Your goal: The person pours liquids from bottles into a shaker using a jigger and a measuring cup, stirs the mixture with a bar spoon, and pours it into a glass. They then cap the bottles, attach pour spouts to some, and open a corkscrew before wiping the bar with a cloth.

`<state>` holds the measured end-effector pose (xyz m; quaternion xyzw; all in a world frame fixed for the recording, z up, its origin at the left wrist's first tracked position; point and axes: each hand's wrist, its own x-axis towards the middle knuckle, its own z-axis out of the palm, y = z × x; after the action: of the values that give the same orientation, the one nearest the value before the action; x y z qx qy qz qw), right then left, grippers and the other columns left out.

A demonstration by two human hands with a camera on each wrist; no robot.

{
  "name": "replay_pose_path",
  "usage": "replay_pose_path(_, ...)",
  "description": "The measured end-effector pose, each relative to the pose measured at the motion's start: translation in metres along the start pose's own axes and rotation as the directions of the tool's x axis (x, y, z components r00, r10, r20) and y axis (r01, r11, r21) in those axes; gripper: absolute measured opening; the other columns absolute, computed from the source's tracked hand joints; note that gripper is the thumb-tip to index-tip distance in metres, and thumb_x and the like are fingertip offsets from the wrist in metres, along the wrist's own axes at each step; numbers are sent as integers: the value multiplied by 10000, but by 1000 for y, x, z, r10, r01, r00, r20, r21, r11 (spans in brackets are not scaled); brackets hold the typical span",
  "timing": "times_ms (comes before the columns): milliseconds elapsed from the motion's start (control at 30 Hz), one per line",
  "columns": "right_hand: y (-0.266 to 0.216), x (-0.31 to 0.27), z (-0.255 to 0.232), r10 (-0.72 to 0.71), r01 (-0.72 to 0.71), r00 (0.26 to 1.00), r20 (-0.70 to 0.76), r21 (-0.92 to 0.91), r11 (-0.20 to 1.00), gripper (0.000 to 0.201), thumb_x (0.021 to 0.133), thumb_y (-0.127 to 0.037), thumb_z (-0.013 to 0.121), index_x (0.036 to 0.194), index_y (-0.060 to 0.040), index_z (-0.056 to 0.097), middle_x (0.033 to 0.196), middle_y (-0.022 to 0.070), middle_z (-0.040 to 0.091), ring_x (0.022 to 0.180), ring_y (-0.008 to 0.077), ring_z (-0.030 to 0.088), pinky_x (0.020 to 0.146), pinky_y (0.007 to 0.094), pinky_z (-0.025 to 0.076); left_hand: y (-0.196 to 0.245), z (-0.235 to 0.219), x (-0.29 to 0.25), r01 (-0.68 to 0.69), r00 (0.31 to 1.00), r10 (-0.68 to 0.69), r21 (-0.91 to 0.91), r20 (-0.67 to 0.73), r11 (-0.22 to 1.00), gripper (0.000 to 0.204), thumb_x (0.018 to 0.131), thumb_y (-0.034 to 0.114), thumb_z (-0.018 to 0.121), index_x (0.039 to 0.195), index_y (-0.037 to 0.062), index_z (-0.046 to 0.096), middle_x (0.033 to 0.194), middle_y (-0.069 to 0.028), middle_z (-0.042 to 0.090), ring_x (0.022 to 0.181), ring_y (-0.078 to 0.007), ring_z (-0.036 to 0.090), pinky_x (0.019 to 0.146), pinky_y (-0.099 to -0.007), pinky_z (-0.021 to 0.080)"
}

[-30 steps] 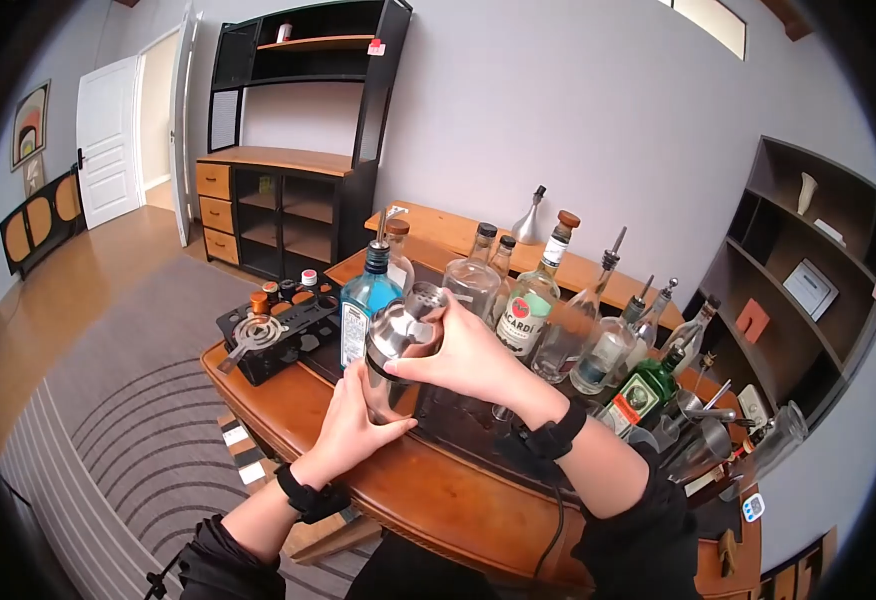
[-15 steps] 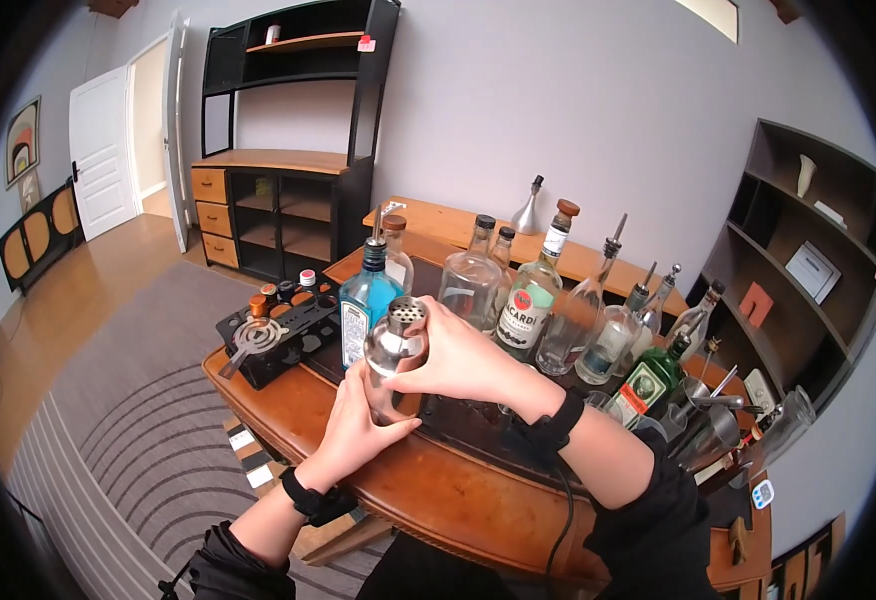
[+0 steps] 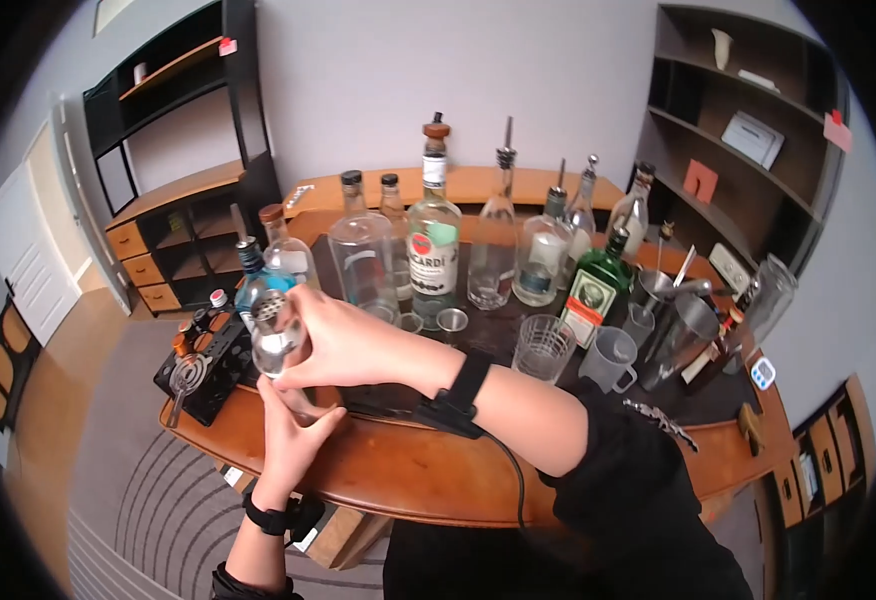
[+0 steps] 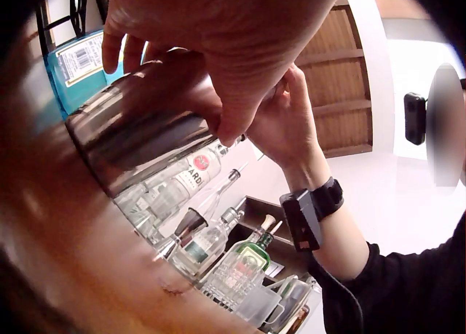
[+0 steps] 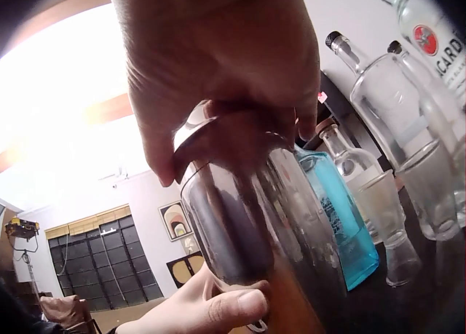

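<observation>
Both hands hold a steel cocktail shaker (image 3: 276, 352) at the left of the table, its perforated strainer top (image 3: 274, 309) uncovered. My right hand (image 3: 353, 340) grips the upper part, thumb on one side and fingers on the other. Lower down, my left hand (image 3: 293, 435) is wrapped round the tin. The left wrist view has the shiny shaker body (image 4: 145, 130) beside the left hand's fingers. In the right wrist view the left thumb (image 5: 233, 308) lies against the shaker's lower part. A blue bottle (image 5: 338, 217) with a pourer stands just behind the shaker.
Several bottles line the table's back, among them a Bacardi bottle (image 3: 433, 250) and a green bottle (image 3: 598, 285). A cut glass (image 3: 544, 348), a plastic jug (image 3: 610, 358) and a mixing tin (image 3: 683, 335) stand right. A strainer (image 3: 190, 375) lies on the black caddy (image 3: 220, 365) at left.
The head view has swung right, so the hands and shaker appear farther left. The shaker has tipped more upright since a second ago. Both hands keep their hold on it.
</observation>
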<state>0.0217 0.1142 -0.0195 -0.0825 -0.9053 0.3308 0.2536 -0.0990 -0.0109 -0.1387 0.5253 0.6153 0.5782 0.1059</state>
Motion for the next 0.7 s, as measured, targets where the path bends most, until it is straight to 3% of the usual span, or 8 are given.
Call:
replay_pose_path(167,16,-1,11,-56,56,989,-137,-4,998,753,699,-344,807,1229,47,443,1124,240,587,938,334,651,821,378,516,-9,0,1,6,999,-8,28,50,1000,1003,731,183,842,1403,-108,156,1318,-263,430,1221,-297,474,1019,-366,395)
replay_pose_path(233,10,-7,1,15,-11,996,-87,44,999,802,702,-372,800,1265,60,425,1127,254,587,1002,353,629,850,389,508,-6,2,0,56,998,-55,-58,19,997,1028,743,199,836,1419,-120,130,1343,-271,408,1238,-303,459,1040,-359,375)
replay_pose_path(300,5,-10,-5,108,-108,994,20,35,993,867,698,-383,798,1314,72,390,1123,258,592,1055,368,603,894,397,492,-11,-2,1,24,998,-26,28,53,999,1077,747,209,834,1442,-132,86,1393,-282,376,1282,-307,428,1066,-353,354)
replay_pose_path(333,12,-14,1,3,-4,997,-76,-10,1000,934,735,-392,779,1390,87,317,1223,298,547,1144,394,564,979,405,455,-14,-2,-1,50,997,-52,49,51,998,1107,750,214,832,1455,-131,51,1425,-292,343,1315,-305,396,1083,-352,337)
replay_pose_path(433,7,-39,-1,-66,82,965,-254,52,995,929,804,-395,734,1433,95,256,1344,332,460,1253,414,488,1058,415,398,-16,-6,1,110,992,-115,98,52,989,1193,739,217,837,1478,-127,-34,1509,-306,233,1390,-295,305,1122,-349,293)
replay_pose_path(467,-2,-55,-14,-77,90,978,-192,59,994,887,861,-400,685,1438,103,237,1432,337,369,1319,415,424,1094,430,363,-16,-6,3,84,994,-89,80,60,993,1180,737,210,835,1480,-124,-18,1505,-296,239,1382,-293,313,1123,-347,291)
replay_pose_path(533,-9,-90,-27,-56,56,994,-89,-7,998,851,875,-394,669,1455,68,250,1422,298,397,1310,399,436,1092,429,371,-21,-11,6,51,995,-54,41,85,998,1136,731,162,816,1483,-118,11,1479,-253,281,1337,-283,363,1106,-343,315)
replay_pose_path(700,-10,-193,-61,-28,33,978,207,-24,999,614,933,-347,611,1394,4,411,1374,202,468,1277,351,476,1069,409,407,39,20,23,31,986,11,-247,167,969,872,751,82,770,1444,39,242,1339,-123,440,1232,-201,452,1036,-343,397)
